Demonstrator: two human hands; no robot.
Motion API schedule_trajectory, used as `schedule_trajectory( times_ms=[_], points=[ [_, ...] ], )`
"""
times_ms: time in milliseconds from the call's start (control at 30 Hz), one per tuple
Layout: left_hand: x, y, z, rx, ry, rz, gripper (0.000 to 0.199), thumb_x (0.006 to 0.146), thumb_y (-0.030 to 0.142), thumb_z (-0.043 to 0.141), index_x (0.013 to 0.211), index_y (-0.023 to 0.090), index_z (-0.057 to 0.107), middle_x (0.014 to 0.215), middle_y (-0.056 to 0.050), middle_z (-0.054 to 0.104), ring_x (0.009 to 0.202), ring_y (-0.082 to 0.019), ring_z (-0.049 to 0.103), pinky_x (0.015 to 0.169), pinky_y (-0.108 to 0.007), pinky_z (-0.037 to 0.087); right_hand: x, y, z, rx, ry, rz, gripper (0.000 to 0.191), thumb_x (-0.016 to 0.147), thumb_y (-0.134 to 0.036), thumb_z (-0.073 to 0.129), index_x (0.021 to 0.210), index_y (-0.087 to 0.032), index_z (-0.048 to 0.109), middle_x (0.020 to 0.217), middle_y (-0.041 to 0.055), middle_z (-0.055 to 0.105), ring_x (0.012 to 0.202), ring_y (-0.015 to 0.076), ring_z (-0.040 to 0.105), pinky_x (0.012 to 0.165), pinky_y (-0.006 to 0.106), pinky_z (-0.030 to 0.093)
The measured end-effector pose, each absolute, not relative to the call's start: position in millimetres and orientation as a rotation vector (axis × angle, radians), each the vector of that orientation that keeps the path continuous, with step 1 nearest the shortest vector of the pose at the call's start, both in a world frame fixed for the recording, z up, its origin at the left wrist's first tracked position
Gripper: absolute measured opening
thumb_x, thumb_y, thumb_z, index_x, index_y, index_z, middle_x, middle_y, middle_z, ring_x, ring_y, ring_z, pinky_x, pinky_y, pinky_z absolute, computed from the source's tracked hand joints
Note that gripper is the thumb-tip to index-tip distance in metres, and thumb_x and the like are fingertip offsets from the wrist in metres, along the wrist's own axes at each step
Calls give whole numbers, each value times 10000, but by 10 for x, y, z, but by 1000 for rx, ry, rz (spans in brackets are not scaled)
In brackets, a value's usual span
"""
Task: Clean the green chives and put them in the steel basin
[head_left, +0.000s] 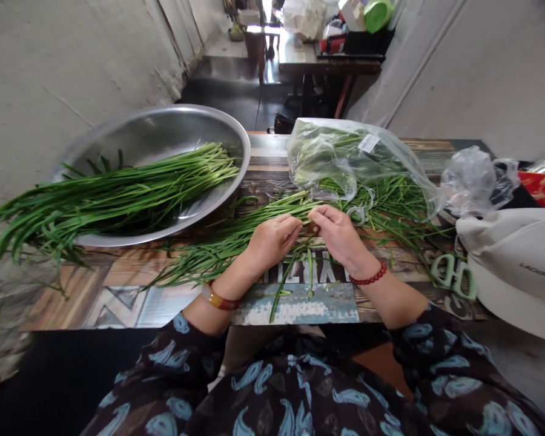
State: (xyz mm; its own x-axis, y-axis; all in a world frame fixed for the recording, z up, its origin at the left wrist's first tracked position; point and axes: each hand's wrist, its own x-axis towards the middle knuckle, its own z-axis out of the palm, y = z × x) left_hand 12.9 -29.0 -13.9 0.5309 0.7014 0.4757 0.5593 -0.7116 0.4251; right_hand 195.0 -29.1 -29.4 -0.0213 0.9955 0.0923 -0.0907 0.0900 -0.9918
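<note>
Both my hands meet over a loose pile of garlic chives on the table. My left hand is closed in a pinch at the pale stalk ends. Just to its right, my right hand is also pinched, with its fingertips on the stalk ends; the exact strands between the fingers are partly hidden. A few loose chive leaves lie below the hands. Behind my right hand, a clear plastic bag holds more chives. A big bunch of chives rests in a steel basin, leaves hanging over its left rim.
The patterned table has its front edge close to my body. At the right lie green-handled scissors, a white cap and a crumpled plastic bag. Walls stand on both sides; another table with items is farther back.
</note>
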Motion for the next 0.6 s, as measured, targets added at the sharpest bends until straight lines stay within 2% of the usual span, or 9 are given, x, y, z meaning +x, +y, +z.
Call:
schedule_trajectory(
  times_ms=[100, 200, 300, 367, 500, 600],
  points=[
    [93, -292, -124, 2543, 1111, 950, 240, 979, 233, 439, 848, 167, 629, 747, -45, 618, 707, -151, 567, 658, -253, 407, 2062, -227, -268, -1134, -1128, 1092, 277, 805, -481, 677, 776, -213, 614, 714, -15, 577, 648, 117, 507, 603, 243, 439],
    [76, -279, -106, 2464, 1114, 997, 217, 971, 228, 451, 874, 161, 633, 765, -48, 637, 722, -151, 582, 683, -255, 427, 2163, -210, -206, -1169, -1250, 920, 357, 893, -521, 567, 719, -213, 613, 688, -1, 589, 657, 131, 532, 647, 268, 456],
    [73, -265, -99, 2416, 1113, 1031, 204, 960, 224, 469, 857, 163, 635, 760, -42, 644, 705, -143, 583, 671, -250, 429, 2196, -237, -137, -1166, -1517, 752, 332, 927, -496, 530, 800, -219, 662, 799, 27, 664, 765, 161, 599, 744, 305, 479],
    [72, -257, -100, 2413, 1113, 1040, 204, 956, 219, 472, 849, 164, 637, 756, -41, 644, 704, -142, 583, 668, -249, 430, 2182, -259, -111, -1162, -1648, 689, 280, 908, -471, 566, 855, -220, 677, 861, 37, 689, 801, 171, 613, 750, 311, 478],
    [72, -265, -110, 2479, 1107, 1019, 208, 957, 218, 469, 855, 170, 643, 742, -37, 630, 696, -140, 576, 656, -243, 420, 2119, -273, -146, -1192, -1664, 699, 242, 846, -429, 640, 749, -208, 651, 741, 10, 653, 676, 143, 553, 650, 284, 438],
    [77, -293, -112, 2585, 1111, 970, 240, 971, 236, 452, 844, 173, 646, 720, -32, 606, 666, -135, 554, 616, -241, 387, 2101, -246, -209, -1165, -1498, 848, 237, 838, -424, 645, 747, -206, 627, 726, -4, 617, 674, 132, 527, 654, 273, 435]
  ],
)
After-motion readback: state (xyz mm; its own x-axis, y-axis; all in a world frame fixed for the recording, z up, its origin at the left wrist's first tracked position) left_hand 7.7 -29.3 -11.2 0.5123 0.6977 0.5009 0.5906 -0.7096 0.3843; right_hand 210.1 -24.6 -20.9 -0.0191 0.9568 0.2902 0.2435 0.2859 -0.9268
